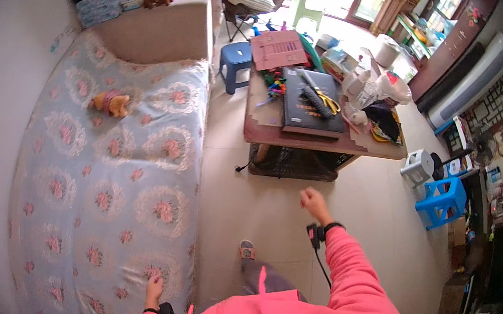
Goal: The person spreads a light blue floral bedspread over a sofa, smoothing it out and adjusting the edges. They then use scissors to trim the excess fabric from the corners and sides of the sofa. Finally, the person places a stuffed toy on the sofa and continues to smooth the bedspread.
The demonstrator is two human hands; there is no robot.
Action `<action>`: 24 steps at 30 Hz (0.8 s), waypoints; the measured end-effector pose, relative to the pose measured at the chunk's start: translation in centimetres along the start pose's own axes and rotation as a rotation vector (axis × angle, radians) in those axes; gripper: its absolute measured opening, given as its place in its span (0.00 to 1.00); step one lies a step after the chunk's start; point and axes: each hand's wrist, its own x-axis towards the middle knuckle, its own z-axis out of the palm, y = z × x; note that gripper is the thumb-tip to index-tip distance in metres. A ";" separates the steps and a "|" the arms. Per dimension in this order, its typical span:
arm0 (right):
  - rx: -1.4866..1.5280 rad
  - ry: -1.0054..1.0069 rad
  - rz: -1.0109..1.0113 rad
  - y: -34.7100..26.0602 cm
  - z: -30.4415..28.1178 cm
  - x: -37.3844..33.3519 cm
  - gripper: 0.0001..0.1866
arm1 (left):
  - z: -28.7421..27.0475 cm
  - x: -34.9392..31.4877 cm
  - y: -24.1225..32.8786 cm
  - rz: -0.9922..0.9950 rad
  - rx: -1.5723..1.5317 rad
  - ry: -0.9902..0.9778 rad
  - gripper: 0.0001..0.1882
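My right hand [312, 203] is stretched forward over the floor, just short of the table's front side. Its fingers are curled in, and nothing shows in them. Low beside the couch, my left hand [154, 288] hangs over the edge of the flowered cover [129, 204], its fingers also curled with no object visible. Whether it touches the cloth I cannot tell. Ahead is a wooden table [261, 134] bearing a large dark flat box or book [311, 123]. On that lie yellow-handled scissors [329, 104] and a dark roller-shaped object [317, 102].
A blue stool [235, 65] stands between couch and table. At the right are a grey stool [418, 167] and a bright blue stool [442, 202]. A small plush toy [111, 102] lies on the couch. Pink cardboard [277, 49] and plastic bags [370, 87] crowd the tabletop.
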 end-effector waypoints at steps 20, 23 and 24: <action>-0.747 -0.135 -0.300 8.8 -18.9 42.1 0.08 | 0.5 -17.5 0.3 -0.360 0.249 0.268 0.20; -0.998 -0.170 -0.367 11.0 -22.7 45.6 0.18 | 1.5 -18.7 -0.2 -0.421 0.112 0.300 0.20; -0.968 -0.205 -0.276 11.4 -23.9 46.1 0.17 | 1.8 -18.9 -0.4 -0.453 0.051 0.307 0.20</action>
